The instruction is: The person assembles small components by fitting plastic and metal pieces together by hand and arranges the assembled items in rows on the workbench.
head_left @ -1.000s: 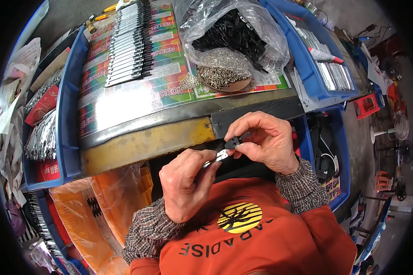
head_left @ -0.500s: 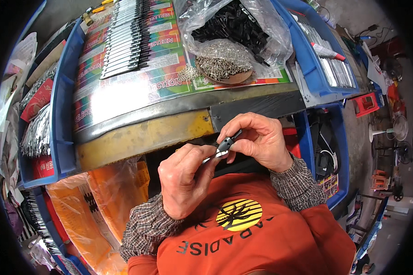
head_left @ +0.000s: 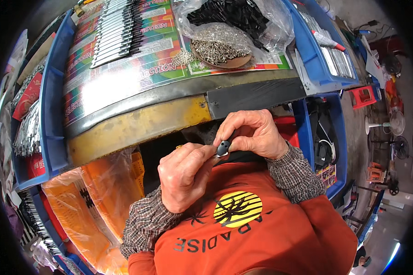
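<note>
Head view: both bare hands meet just in front of the worktable's near edge, above the wearer's red sweatshirt (head_left: 257,229), with checked sleeves (head_left: 298,172) covering the forearms. Thumb and fingertips of the right hand (head_left: 252,137) are pinched on a small black piece (head_left: 223,147) with dark holes in its rounded face. It sits between the two hands, and the left hand's fingertips press right up against it. The left hand (head_left: 183,176) is closed on a pale strip (head_left: 222,155), of which only a sliver shows below the black piece; the fingers hide the remainder, and how far the two parts are joined I cannot tell. Beyond the yellow table edge (head_left: 142,128), a bright printed sheet (head_left: 128,78) carries a row of silver strips (head_left: 110,36) with black ends, laid side by side. To their right, a clear plastic bag (head_left: 280,32) holds a heap of black parts (head_left: 229,16); at its near side, a round brown dish (head_left: 236,63) bears many small metal pins (head_left: 220,50), with more pins loose beside it. Blue bins flank the table: the left bin (head_left: 53,114) and the right bin (head_left: 311,64) both contain silver strips.
</note>
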Available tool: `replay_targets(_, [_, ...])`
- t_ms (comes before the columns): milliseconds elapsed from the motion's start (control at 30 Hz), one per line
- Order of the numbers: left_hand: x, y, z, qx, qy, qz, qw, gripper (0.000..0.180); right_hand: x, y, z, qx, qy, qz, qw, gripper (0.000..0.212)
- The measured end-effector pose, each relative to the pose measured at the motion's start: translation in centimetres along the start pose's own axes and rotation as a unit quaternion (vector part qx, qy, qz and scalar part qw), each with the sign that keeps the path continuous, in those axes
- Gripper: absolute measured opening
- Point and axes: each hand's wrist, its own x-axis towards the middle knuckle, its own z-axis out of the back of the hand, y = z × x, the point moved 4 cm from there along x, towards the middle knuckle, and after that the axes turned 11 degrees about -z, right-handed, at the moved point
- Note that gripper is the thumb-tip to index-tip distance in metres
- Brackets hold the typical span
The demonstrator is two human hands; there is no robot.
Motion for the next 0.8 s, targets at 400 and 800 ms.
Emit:
replay_targets(400, [-1.4, 0.4, -0.9, -0.023, 0.004, 0.014, 1.000, 0.027, -1.3, -0.9, -0.4, -0.040, -0.035, -0.007, 0.999, 0.016])
replay_targets(800, [-2.1, 1.1, -1.2, -0.052, 0.020, 0.018, 0.998, 0.023, -1.6, -1.3, -0.2, -0.053, -0.012, -0.006, 0.998, 0.017])
